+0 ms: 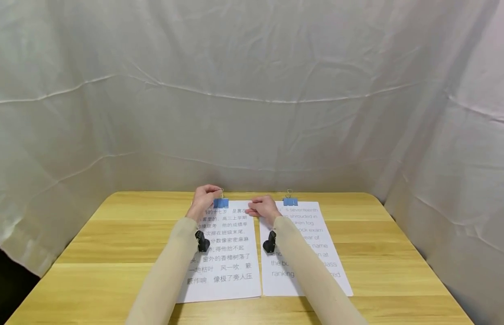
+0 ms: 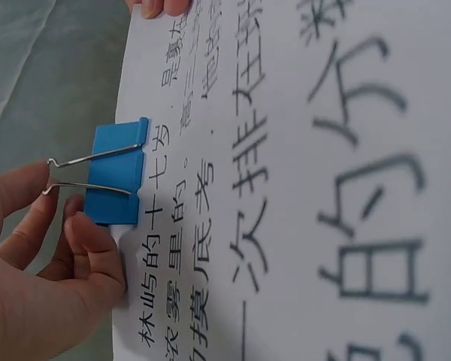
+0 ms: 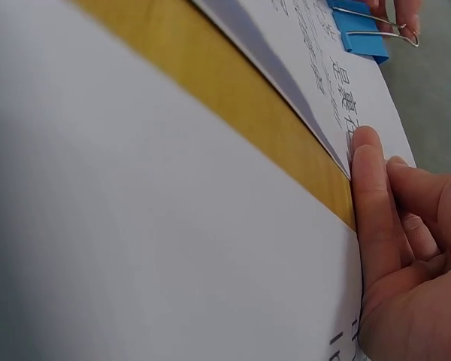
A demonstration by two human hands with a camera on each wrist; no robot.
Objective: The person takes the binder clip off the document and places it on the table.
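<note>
- Step, as I read it: working the blue metal binder clip [image 2: 119,174] on the far edge of the left white paper stack w/ printed Chinese text [image 1: 225,253]; clip sits clamped on that edge, wire handles sticking out past the paper.
- Left hand [image 1: 204,198]: fingers curled in round the clip's side and wire handles, fingertips [image 2: 90,233] touching the blue body and the sheet edge. Looks like a pinch grip, not wide open.
- Right hand [image 1: 262,207]: fingers loosely bent, fingertips [image 3: 368,162] pressing the stack's right edge near its top corner, holding paper down; grips nothing.
- Next move prob. calls for squeezing both handles together while the right hand keeps sheets from sliding.
- Nearby: second white stack w/ English text [image 1: 305,253], own blue clip [image 1: 290,201], on light wooden table [image 1: 378,253].
</note>
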